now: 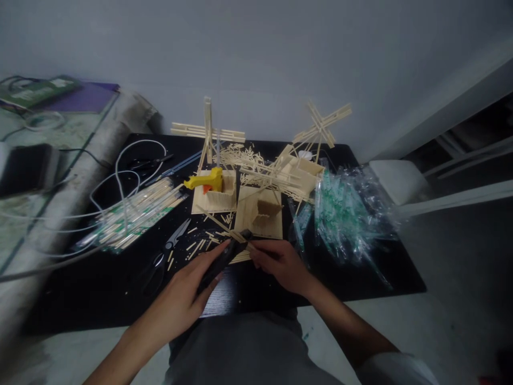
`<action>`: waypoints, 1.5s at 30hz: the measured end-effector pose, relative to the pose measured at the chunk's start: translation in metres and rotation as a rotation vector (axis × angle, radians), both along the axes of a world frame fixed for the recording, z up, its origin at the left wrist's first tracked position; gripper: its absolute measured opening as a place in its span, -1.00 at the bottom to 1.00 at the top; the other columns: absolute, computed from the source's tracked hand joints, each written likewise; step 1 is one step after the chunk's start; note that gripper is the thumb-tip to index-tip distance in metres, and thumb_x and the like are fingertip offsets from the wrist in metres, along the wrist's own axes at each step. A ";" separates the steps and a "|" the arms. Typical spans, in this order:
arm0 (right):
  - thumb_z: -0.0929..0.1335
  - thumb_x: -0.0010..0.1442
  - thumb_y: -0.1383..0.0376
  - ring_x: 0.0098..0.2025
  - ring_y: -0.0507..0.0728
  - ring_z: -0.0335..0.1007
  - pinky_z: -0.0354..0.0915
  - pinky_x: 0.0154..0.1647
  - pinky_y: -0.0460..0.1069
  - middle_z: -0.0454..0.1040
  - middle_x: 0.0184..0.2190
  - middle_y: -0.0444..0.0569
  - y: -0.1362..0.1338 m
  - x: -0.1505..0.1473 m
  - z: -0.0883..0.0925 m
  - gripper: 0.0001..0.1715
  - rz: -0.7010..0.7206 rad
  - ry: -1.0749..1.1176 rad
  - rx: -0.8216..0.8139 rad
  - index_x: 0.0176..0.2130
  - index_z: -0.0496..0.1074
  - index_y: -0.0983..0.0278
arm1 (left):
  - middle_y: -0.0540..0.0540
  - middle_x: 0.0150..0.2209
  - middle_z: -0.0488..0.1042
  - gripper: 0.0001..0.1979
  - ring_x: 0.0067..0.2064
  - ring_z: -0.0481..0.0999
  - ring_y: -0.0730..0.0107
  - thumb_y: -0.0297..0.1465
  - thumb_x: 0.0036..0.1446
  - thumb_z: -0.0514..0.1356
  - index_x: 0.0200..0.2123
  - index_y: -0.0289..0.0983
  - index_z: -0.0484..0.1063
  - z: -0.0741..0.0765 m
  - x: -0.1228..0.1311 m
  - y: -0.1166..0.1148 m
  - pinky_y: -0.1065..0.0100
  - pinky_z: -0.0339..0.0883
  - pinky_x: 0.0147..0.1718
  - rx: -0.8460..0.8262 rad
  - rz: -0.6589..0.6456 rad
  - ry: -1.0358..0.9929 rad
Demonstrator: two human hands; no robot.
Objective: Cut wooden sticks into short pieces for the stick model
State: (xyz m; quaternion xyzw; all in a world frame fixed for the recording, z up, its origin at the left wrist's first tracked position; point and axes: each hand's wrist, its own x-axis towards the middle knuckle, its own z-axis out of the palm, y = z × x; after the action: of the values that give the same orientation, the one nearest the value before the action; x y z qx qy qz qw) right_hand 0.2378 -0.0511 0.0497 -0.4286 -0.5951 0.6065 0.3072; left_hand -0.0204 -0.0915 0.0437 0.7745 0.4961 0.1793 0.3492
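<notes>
My left hand [188,289] is wrapped around the black handles of a pair of cutting pliers [218,262]. The jaws sit at a few thin wooden sticks [219,220] near the table's front. My right hand [282,263] pinches these sticks just right of the jaws; its fingertips partly hide them. Right behind the hands lies a flat wooden base with a small box-shaped stick wall [267,209]. More sticks [240,255] lie on the table under the pliers.
A yellow glue gun [208,181] rests on another wooden base. Scissors [172,243] and bundled sticks [140,211] lie left, beside a looping white cable [116,166]. Stick windmill-like crosses [208,131] stand behind. Green-and-clear plastic wrappers [344,208] are heaped right. Cut stick pieces [240,156] are scattered.
</notes>
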 end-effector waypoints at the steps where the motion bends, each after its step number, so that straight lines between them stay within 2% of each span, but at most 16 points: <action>1: 0.34 0.39 -0.06 -0.46 0.00 0.12 0.04 -0.45 -0.07 0.28 -0.51 -0.15 0.000 0.000 -0.001 -0.46 -0.001 -0.002 0.001 -0.41 0.45 0.30 | -0.05 0.44 0.27 -0.40 0.39 0.34 0.16 -0.27 0.45 0.07 0.48 0.03 0.00 -0.001 0.000 0.000 0.06 0.27 0.36 -0.001 -0.005 0.000; 10: 0.34 0.38 -0.07 -0.46 0.00 0.12 0.05 -0.48 -0.08 0.27 -0.51 -0.14 0.004 0.002 -0.006 -0.46 0.006 0.003 -0.031 -0.40 0.47 0.29 | -0.12 0.44 0.26 -0.35 0.39 0.34 0.07 -0.31 0.44 0.07 0.50 0.00 -0.06 -0.004 0.000 0.000 -0.02 0.28 0.35 -0.002 -0.018 -0.009; 14: 0.34 0.38 -0.07 -0.47 0.00 0.12 0.05 -0.47 -0.07 0.25 -0.52 -0.15 0.004 0.003 -0.003 -0.46 0.009 0.007 -0.030 -0.41 0.44 0.29 | -0.08 0.44 0.26 -0.32 0.39 0.35 0.10 -0.36 0.42 0.09 0.50 0.02 -0.06 -0.004 0.001 0.000 0.02 0.29 0.34 0.000 -0.020 0.000; 18: 0.34 0.37 -0.07 -0.48 -0.01 0.08 0.01 -0.48 -0.07 0.21 -0.52 -0.17 0.003 0.002 -0.003 -0.46 0.008 0.024 -0.065 -0.41 0.43 0.29 | -0.06 0.45 0.24 -0.24 0.41 0.32 0.12 -0.48 0.32 0.11 0.51 0.00 -0.06 -0.009 0.000 -0.001 0.02 0.24 0.37 0.010 -0.016 0.007; 23: 0.34 0.37 -0.08 -0.49 0.00 0.07 -0.02 -0.49 -0.07 0.20 -0.54 -0.18 0.002 0.001 -0.009 -0.44 -0.006 0.014 -0.076 -0.43 0.42 0.28 | -0.06 0.42 0.30 -0.15 0.37 0.37 0.12 -0.57 0.22 0.10 0.51 -0.03 -0.05 -0.016 0.000 -0.003 0.05 0.30 0.34 0.034 0.003 0.026; 28: 0.33 0.40 -0.07 -0.47 0.00 0.08 0.01 -0.48 -0.06 0.22 -0.52 -0.16 0.001 0.002 -0.012 -0.44 0.007 0.023 -0.054 -0.44 0.39 0.27 | -0.03 0.43 0.28 -0.18 0.37 0.37 0.18 -0.54 0.25 0.11 0.50 -0.01 -0.04 -0.020 -0.001 -0.003 0.13 0.32 0.33 0.068 -0.008 0.035; 33: 0.34 0.39 -0.05 -0.48 -0.01 0.07 -0.01 -0.48 -0.06 0.20 -0.54 -0.18 0.004 0.005 -0.011 -0.46 0.033 0.052 -0.074 -0.46 0.37 0.27 | -0.06 0.42 0.30 -0.24 0.37 0.37 0.17 -0.46 0.32 0.12 0.50 -0.02 -0.05 -0.021 0.001 -0.003 0.13 0.32 0.33 0.046 -0.006 0.038; 40: 0.35 0.38 -0.05 -0.50 -0.01 0.06 -0.03 -0.48 -0.05 0.20 -0.55 -0.19 0.003 0.004 -0.015 -0.48 0.011 0.071 -0.100 -0.42 0.43 0.29 | -0.04 0.40 0.33 -0.21 0.36 0.39 0.18 -0.54 0.28 0.09 0.50 -0.03 -0.03 -0.024 0.004 -0.004 0.13 0.32 0.33 0.061 0.019 0.027; 45: 0.33 0.41 -0.02 -0.48 -0.01 0.10 0.01 -0.44 -0.05 0.22 -0.53 -0.19 0.002 0.004 -0.014 -0.47 0.026 0.045 -0.068 -0.44 0.38 0.28 | -0.06 0.41 0.31 -0.26 0.36 0.39 0.20 -0.49 0.34 0.09 0.50 -0.04 -0.06 -0.025 0.005 -0.004 0.15 0.34 0.32 0.077 0.009 0.037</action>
State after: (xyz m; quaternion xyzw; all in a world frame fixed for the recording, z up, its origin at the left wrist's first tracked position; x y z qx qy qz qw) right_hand 0.2419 -0.0487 0.0361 -0.4175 -0.5727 0.6396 0.2979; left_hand -0.0158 -0.0959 0.0188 0.7884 0.4986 0.1852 0.3090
